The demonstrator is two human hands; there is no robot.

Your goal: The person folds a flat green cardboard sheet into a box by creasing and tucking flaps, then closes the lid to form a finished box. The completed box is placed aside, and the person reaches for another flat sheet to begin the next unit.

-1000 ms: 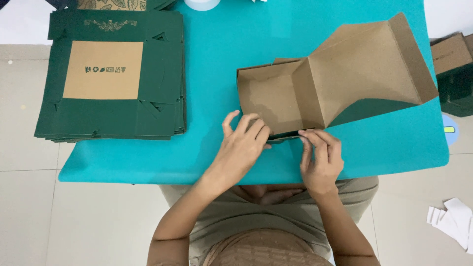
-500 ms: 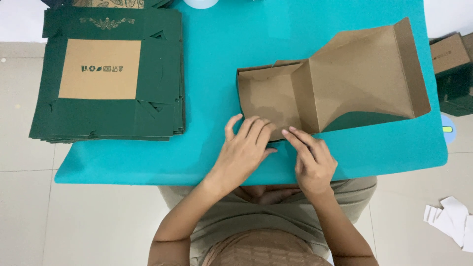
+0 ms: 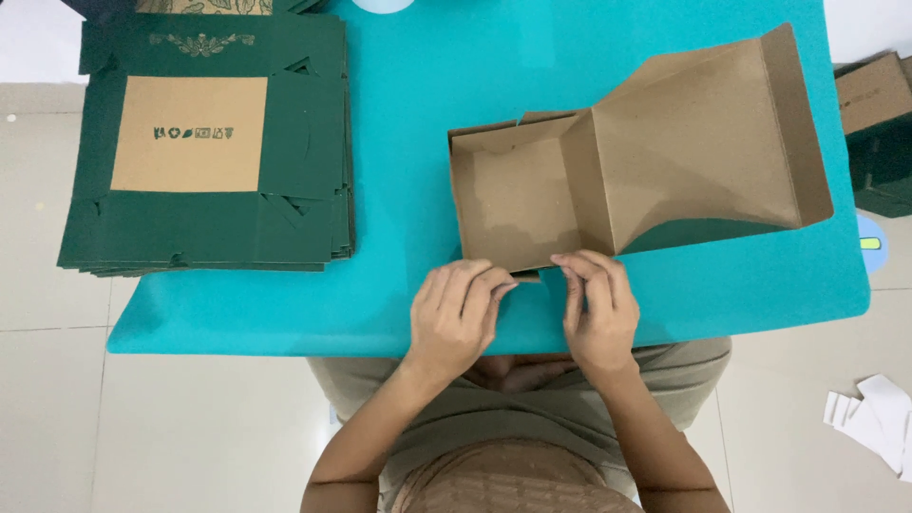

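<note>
A half-folded cardboard box (image 3: 518, 195), brown inside and dark green outside, lies on the turquoise table (image 3: 427, 85). Its base has raised walls, and a wide lid flap (image 3: 703, 142) rises to the right. My left hand (image 3: 458, 313) and my right hand (image 3: 597, 306) sit side by side at the box's near wall. The fingertips of both pinch the near edge flap (image 3: 528, 276) between them.
A stack of flat dark green box blanks (image 3: 204, 147) with a brown square panel lies at the table's left. More green and brown boxes (image 3: 874, 123) stand off the right edge. White paper scraps (image 3: 879, 418) lie on the tiled floor at the right.
My hands have pulled back toward me, from resting over the box's near wall to pinching its near edge. The box's inside base now shows in full.
</note>
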